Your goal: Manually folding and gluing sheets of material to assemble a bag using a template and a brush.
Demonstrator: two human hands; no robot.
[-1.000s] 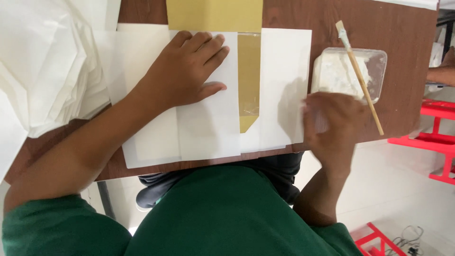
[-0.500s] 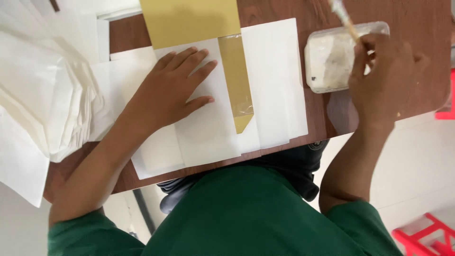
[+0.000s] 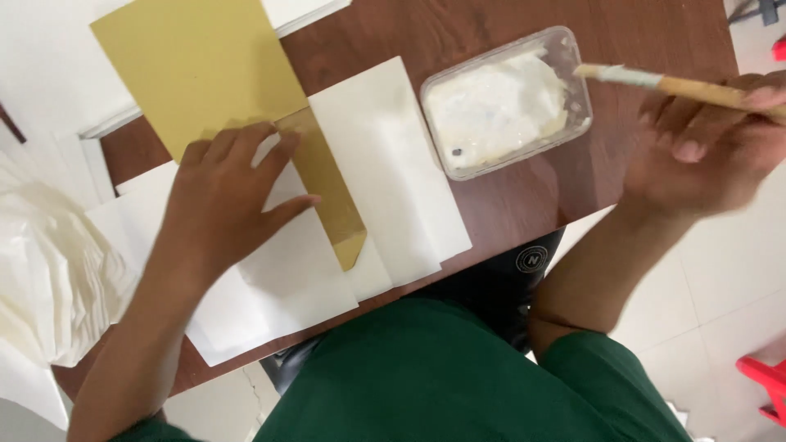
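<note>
My left hand lies flat, fingers spread, on a folded white paper sheet on the brown table. A gold paper piece with a narrow gold flap sits just beyond and beside my fingers. Another white panel lies to the right of the flap. My right hand grips a wooden brush whose white-coated tip points toward a clear plastic tub of white paste. The brush tip hovers just past the tub's right rim.
A heap of crumpled white paper fills the left edge of the table. More white sheets lie at the far left. The table's near edge runs close to my green shirt. A red plastic object stands on the tiled floor at right.
My right hand has carried the brush from the paper across to the paste tub at right. My left hand has stayed pressed on the white sheet. The view has tilted.
</note>
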